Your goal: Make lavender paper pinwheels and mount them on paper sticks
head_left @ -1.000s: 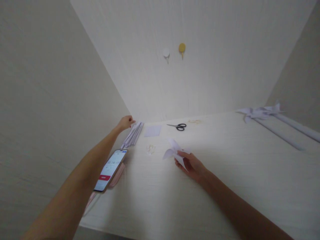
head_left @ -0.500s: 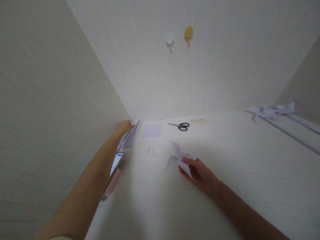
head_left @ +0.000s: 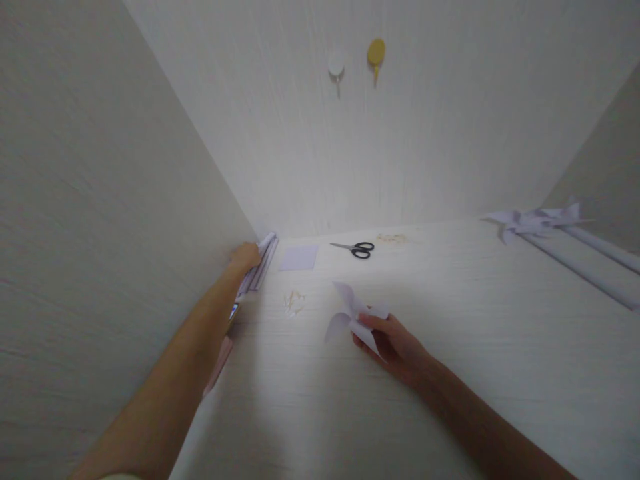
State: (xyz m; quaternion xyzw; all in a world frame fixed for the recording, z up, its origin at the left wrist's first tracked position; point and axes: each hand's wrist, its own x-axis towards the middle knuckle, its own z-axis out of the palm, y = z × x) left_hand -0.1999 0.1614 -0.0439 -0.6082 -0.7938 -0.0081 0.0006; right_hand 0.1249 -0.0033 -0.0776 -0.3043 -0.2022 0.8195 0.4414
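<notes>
A pale lilac paper pinwheel with curled blades is pinched at its centre by my right hand, above the middle of the table. At the far left, my left hand is closed on a rolled paper tube at the top of a pile of similar tubes by the wall. Its fingertips are partly hidden by the hand itself. A flat square of lilac paper lies to the right of the pile. Small pale sticks, too small to name surely, lie between the hands.
Scissors with black handles lie near the back wall, beside more small pale pieces. Finished pinwheels on paper tubes rest at the right. A phone and a pink item are partly behind my left forearm. A yellow hook and a white hook are on the wall.
My left hand has closed on a paper tube, which has shifted slightly upward on the pile. My right hand keeps the pinwheel nearly in place. The view has shifted slightly.
</notes>
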